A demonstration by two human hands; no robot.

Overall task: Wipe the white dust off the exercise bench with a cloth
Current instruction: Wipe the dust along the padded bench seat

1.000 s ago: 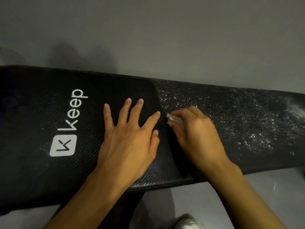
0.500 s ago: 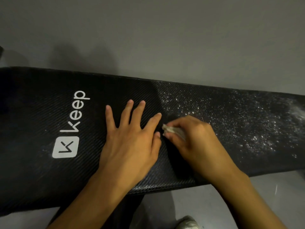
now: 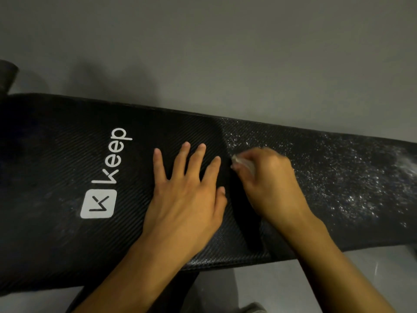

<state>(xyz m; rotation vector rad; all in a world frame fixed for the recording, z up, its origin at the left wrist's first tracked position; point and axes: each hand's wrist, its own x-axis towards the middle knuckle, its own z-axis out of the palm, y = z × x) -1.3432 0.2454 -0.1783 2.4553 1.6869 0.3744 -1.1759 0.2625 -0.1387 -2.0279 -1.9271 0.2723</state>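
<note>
A long black exercise bench with a white "Keep" logo runs across the view. White dust speckles its right half, while the left half looks dark and clean. My left hand lies flat on the pad, fingers spread, just right of the logo. Beside it, my right hand grips a small white cloth and presses it on the pad at the left edge of the dusty patch. Most of the cloth is hidden under the fingers.
A grey floor lies beyond and in front of the bench. A dark rounded part shows at the far left edge. The toe of a shoe peeks in at the bottom.
My right hand with the cloth slid toward me along the pad, then back away toward the far edge. My left hand stayed flat in place.
</note>
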